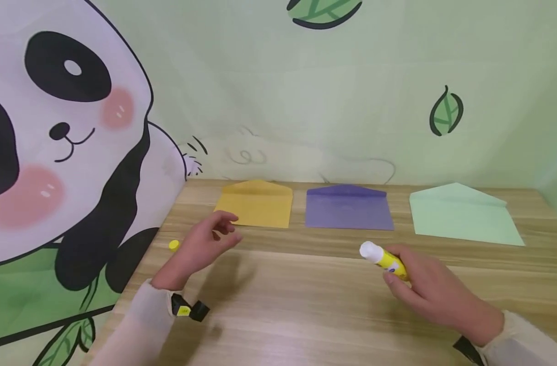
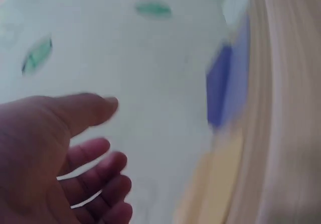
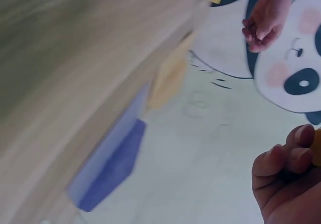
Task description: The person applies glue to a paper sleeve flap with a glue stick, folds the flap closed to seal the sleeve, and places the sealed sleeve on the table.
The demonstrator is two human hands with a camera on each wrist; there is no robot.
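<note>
My right hand (image 1: 436, 287) grips a yellow glue stick (image 1: 390, 262), its white end (image 1: 371, 251) pointing up and left. In the right wrist view, only a sliver of the glue stick (image 3: 316, 148) shows past the curled fingers. My left hand (image 1: 209, 239) hovers over the table with loosely bent fingers and nothing in them, close to a yellow envelope (image 1: 260, 206). Beside the left wrist lies a small yellow cap (image 1: 174, 245). A purple envelope (image 1: 347, 211) sits in the middle, and a pale green envelope (image 1: 463, 216) on the right; all three have their flaps raised.
The wood-grain table (image 1: 296, 310) ends at the back against a pale green cloth (image 1: 351, 101) printed with leaves. A large panda picture (image 1: 127, 127) covers the left side, along the table's left edge.
</note>
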